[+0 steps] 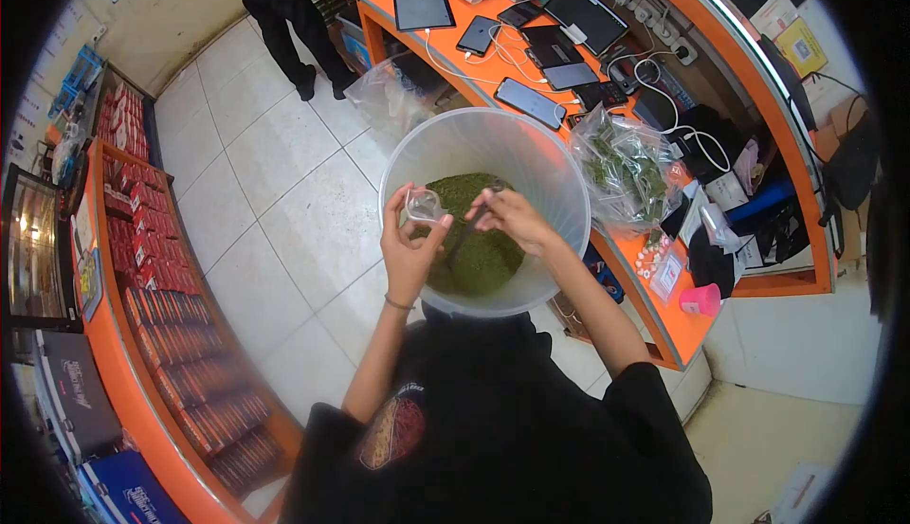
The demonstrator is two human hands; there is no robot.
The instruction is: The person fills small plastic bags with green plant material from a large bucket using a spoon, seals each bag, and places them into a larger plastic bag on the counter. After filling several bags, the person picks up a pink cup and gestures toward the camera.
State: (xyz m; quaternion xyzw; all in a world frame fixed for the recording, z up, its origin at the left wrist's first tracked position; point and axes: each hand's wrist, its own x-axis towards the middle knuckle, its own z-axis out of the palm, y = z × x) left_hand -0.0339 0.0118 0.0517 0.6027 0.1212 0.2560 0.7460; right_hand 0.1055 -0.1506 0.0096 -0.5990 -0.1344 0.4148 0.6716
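Observation:
A large translucent tub [545, 159] stands in front of me, with green ground material [488, 263] in its lower part. Over the tub's left side, my left hand [409, 249] holds a small clear container [424, 206], its fingers curved around it. My right hand [513, 219] grips a dark spoon-like tool [464, 240] that slants down toward the green material. The two hands are a short distance apart, both above the tub's opening. Whether anything lies inside the small container is too hard to tell.
An orange counter [668, 320] on the right bears phones, cables, a plastic bag of green material [630, 164] and a pink cup [700, 300]. Shelves of red packs [152, 225] line the left. Another person [275, 12] stands at the upper left on the tiled floor.

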